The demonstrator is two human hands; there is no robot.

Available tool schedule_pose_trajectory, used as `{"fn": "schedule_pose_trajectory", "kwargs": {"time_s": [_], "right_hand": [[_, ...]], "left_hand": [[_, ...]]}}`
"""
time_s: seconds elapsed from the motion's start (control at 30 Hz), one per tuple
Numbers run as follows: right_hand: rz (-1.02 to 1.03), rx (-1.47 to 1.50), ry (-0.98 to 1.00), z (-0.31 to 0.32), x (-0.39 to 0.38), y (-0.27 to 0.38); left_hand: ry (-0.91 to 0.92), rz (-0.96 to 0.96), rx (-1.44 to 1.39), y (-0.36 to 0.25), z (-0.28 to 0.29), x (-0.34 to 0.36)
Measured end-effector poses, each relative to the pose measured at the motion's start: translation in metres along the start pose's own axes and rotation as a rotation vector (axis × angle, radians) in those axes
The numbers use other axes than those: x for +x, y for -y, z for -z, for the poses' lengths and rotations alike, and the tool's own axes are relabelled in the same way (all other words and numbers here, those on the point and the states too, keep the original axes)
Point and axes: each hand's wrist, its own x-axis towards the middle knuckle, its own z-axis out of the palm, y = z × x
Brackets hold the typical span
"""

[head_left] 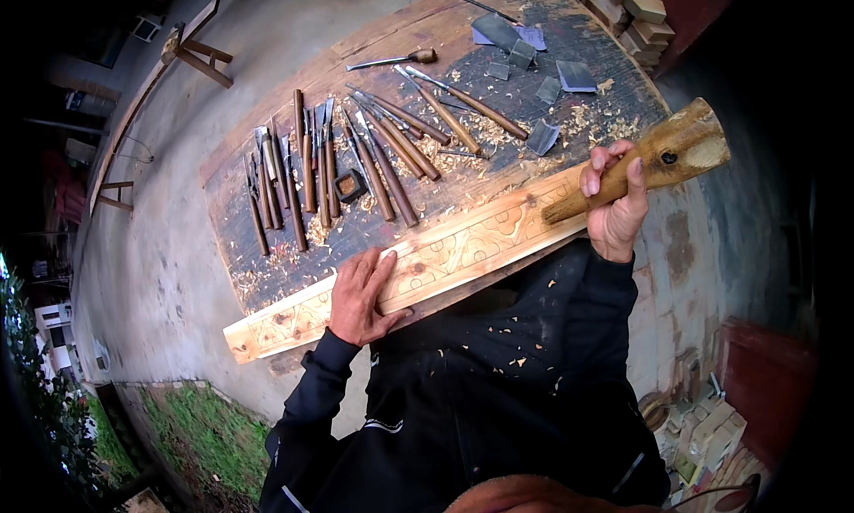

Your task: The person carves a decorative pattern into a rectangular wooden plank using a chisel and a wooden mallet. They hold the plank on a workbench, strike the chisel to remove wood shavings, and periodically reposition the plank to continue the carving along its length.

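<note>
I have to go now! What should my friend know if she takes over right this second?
Left hand: flat on the carved wooden plank, pressing it down.
Right hand: gripping the wooden mallet, raised off the plank.
The plank lies along the near edge of the workbench; chisels are spread behind it among shavings.
Done: patterns already cut along the plank.
Left: neither hand holds a chisel; whether carving remains, I can't tell.

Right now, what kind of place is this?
Probably an outdoor woodcarving workshop. A row of wooden-handled carving chisels lies on a dark, shaving-strewn workbench, the left hand rests on a pale carved wooden plank, and the right hand grips a wooden mallet.
</note>
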Motion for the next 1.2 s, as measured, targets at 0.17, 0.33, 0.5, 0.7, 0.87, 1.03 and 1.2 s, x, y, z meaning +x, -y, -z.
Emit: {"fn": "schedule_pose_trajectory", "kwargs": {"time_s": [0.17, 0.33, 0.5, 0.7, 0.87, 1.03, 1.2], "right_hand": [[-0.027, 0.086, 0.041, 0.000, 0.002, 0.002], [-0.005, 0.084, 0.036, 0.000, 0.002, 0.005], [0.016, 0.124, 0.023, 0.002, 0.004, 0.002], [-0.009, 0.138, 0.043, -0.002, 0.007, -0.005], [0.001, 0.121, 0.033, 0.003, 0.006, -0.002], [0.001, 0.117, -0.019, -0.002, 0.003, 0.001], [0.019, 0.129, -0.042, 0.000, 0.011, 0.003]], "left_hand": [[0.023, 0.012, 0.045, -0.002, -0.004, -0.016], [-0.005, -0.030, 0.031, -0.009, 0.020, 0.000], [-0.255, -0.268, 0.207, 0.013, 0.029, 0.136], [-0.122, -0.514, 0.526, 0.047, 0.009, 0.305], [0.011, -0.587, 0.545, 0.052, -0.018, 0.348], [0.024, -0.545, 0.583, 0.068, -0.035, 0.357], [-0.155, -0.518, 0.549, 0.072, -0.022, 0.361]]}}
